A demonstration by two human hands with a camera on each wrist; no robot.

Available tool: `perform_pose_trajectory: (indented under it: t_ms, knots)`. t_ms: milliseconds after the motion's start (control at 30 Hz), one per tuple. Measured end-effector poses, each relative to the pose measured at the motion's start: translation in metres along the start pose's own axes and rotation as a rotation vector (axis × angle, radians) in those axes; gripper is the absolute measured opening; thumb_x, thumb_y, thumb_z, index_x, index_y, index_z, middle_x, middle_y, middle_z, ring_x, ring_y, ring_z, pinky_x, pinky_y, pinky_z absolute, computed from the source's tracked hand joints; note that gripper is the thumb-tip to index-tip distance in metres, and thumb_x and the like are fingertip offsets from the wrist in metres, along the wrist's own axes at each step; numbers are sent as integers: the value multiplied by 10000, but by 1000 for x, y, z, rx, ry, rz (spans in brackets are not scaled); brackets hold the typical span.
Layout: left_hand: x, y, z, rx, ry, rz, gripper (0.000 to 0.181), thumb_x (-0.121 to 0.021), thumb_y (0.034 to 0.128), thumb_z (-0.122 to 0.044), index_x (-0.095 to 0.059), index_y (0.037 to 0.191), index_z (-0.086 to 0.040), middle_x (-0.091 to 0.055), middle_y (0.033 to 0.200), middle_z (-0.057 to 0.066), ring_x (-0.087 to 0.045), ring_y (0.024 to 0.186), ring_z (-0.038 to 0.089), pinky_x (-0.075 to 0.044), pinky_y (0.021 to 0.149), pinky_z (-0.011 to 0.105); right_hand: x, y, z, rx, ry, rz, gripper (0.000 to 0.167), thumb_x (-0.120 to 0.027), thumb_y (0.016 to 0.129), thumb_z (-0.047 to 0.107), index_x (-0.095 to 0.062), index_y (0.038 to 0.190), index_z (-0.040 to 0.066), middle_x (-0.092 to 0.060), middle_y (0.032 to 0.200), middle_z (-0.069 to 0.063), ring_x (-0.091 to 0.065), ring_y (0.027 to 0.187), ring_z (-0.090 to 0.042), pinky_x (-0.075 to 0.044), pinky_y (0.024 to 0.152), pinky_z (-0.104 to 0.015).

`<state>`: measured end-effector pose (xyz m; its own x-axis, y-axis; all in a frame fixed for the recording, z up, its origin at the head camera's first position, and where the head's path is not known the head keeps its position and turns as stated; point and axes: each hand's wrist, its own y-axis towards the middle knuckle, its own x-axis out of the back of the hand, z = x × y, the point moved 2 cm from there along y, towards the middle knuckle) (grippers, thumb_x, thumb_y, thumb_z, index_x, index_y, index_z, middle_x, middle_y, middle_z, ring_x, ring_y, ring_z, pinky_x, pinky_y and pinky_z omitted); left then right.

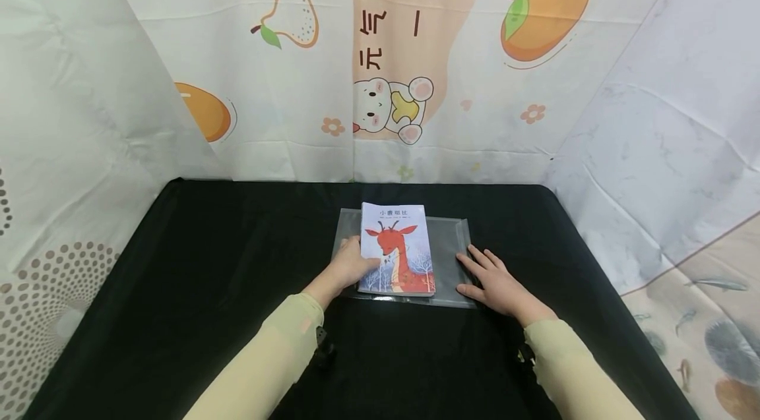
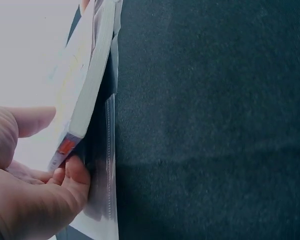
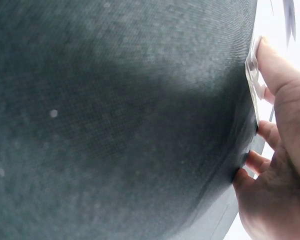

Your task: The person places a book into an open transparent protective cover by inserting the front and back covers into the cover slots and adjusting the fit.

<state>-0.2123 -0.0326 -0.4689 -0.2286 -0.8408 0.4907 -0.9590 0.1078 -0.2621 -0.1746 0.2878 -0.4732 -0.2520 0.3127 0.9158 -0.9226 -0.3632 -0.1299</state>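
Observation:
A paperback book [image 1: 396,248] with a red deer on its pale blue cover lies on a clear plastic sleeve [image 1: 448,242]. My left hand [image 1: 351,263] grips the book's left edge, thumb over the cover. In the left wrist view, the fingers of that hand [image 2: 45,195] curl under the book's corner [image 2: 67,145], which is raised a little off the sleeve [image 2: 102,200]. My right hand [image 1: 494,283] rests with spread fingers on the sleeve's right edge. In the right wrist view, its thumb touches the sleeve's crinkled rim [image 3: 252,75].
A black cloth [image 1: 237,341] covers the table. White curtains [image 1: 297,97] with fruit and cartoon prints hang behind it and along both sides. Dark wrist straps [image 1: 323,344] sit below the light green sleeves [image 1: 267,354].

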Motion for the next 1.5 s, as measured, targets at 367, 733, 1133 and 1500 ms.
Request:
perform_pose_trajectory:
  t_ms: [367,733,1133,1500]
  knots:
    - [3,-4,3,-107,271,52,603,-777,898,-229,-514,1392,-4,-476,1265,170,-377,1197,325,-412,1007,504,-1,0,0,0,5,0,718,-641,997,428,-394,1573,76,-241,1653,-252,-178,1478,-555,-273,1116,-729]
    - [19,-11,11,-84,450,73,741,-763,910,-354,-444,1526,-92,-380,1442,175,-377,1223,343,-370,1046,510,-1,0,0,4,-2,-12,712,-643,997,420,-401,1568,70,-249,1649,-255,-187,1475,-556,-273,1118,-727]
    - [42,-13,23,-161,620,118,697,-741,911,-446,-509,1510,-175,-386,1514,114,-347,1297,368,-342,1032,542,5,3,3,5,-70,-8,709,-655,983,451,-440,1550,82,-305,1625,-252,-265,1452,-545,-324,1105,-700]
    - [60,-12,37,-314,752,164,708,-681,958,-479,-411,1581,-274,-284,1677,-16,-153,1537,420,-170,1172,688,14,9,8,-24,-59,-9,719,-684,980,383,-408,1548,39,-244,1619,-289,-314,1418,-559,-367,1068,-700]
